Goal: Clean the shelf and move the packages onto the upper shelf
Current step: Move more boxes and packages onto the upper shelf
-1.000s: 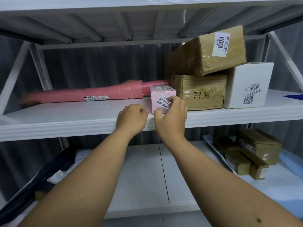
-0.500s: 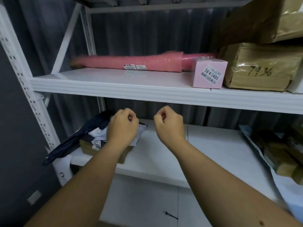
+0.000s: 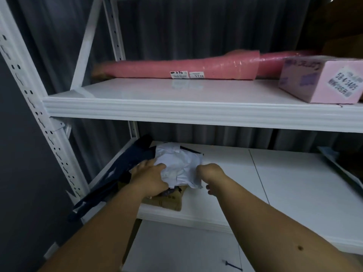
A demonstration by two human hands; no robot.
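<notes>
Below, we count three parcels on the lower shelf (image 3: 225,185): one white bag (image 3: 179,166), one dark bag (image 3: 117,171), one brown box (image 3: 167,201) under them. Above, two: one pink roll (image 3: 196,67), one pink box (image 3: 322,81), label blurred. Our left hand (image 3: 150,178) and right hand (image 3: 211,173) both pinch the white bag, seemingly crumpled.

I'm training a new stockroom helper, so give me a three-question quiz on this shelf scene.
1. True or false: the pink box sits on the upper shelf.
2. Which hands are on the white crumpled package? A) left only B) right only C) both
3. Fill in: the long roll at the back of the upper shelf is ____ in colour.

Key: 1 true; 2 C, left hand and right hand; 3 pink.
</notes>
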